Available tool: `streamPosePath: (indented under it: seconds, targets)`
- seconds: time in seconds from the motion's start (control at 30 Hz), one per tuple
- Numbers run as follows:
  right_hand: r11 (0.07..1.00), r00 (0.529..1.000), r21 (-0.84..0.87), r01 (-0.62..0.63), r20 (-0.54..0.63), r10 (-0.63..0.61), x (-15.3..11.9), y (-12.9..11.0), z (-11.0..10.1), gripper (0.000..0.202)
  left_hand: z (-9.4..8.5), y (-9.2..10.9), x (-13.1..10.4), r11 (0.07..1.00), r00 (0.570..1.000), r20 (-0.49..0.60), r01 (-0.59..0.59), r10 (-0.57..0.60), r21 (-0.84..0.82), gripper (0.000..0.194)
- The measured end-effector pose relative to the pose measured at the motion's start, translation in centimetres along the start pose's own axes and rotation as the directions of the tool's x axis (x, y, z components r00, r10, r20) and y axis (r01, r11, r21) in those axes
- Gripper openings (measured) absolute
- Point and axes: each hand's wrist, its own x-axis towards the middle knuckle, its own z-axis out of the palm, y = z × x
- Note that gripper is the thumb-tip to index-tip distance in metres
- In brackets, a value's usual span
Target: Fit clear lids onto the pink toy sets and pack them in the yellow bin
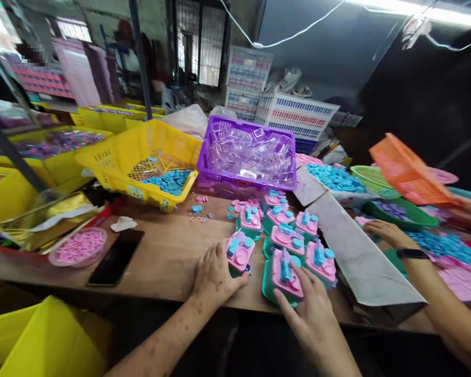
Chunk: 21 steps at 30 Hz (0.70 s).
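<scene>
Workbench (pixel 168 246) spans the area in front of you and carries all items listed below. At its far left edge sits the yellow basket (pixel 157 135), tilted, with blue pieces (pixel 170 182) in its lower part. Just to the right of it, the purple crate (pixel 270 186) contains a heap of clear plastic parts (pixel 251 149). The pale cardboard divider (pixel 337 230) runs along the right side of your area. Beyond it, a co-worker's hand (pixel 388 230), with a dark band at the wrist, reaches over trays of parts, near the orange basket (pixel 406 170).

Your left hand (pixel 215 277) is closed around the side of one pink-topped toy (pixel 241 251), which stands on the bench, apart from the main group. Your right hand (pixel 308 301) has its fingers on the nearest toy of the group (pixel 277 272); you cannot tell from this view whether it is gripped. The other toys stand behind and beside this one.

To your left lie the dark phone (pixel 116 259) and the tub (pixel 54 257) of small pink pieces. Ahead of your left hand, locate the loose blue block (pixel 197 209).
</scene>
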Motion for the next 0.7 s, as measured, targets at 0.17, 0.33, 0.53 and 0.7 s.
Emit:
streamPosePath:
  seconds: [0.17, 0.33, 0.53, 0.7]
  targets:
    - [0.98, 0.982, 0.107, 0.171, 0.069, -0.179, -0.9, -1.7, 3.7, 0.05, -5.0, -5.0, -3.0, 0.999, 0.999, -0.002, 0.04, -0.04, 0.003, 0.112]
    - [0.954, 0.939, 0.127, 0.273, 0.183, -0.293, 4.3, -5.1, 1.7, 0.048, -7.7, -10.0, -1.6, 0.956, 0.937, 0.315, -0.056, 0.15, -0.289, 0.133]
    - [0.951, 0.894, 0.03, 0.306, 0.333, -0.298, 21.0, -11.7, 0.9, 0.035, -6.3, -11.9, -0.2, 0.896, 0.9, 0.376, -0.035, 0.22, -0.442, 0.136]
    - [0.896, 0.849, -0.239, 0.375, 0.475, -0.229, 32.6, -17.2, 6.4, 0.032, -6.0, -12.0, -0.6, 0.876, 0.901, 0.366, -0.031, 0.232, -0.481, 0.137]
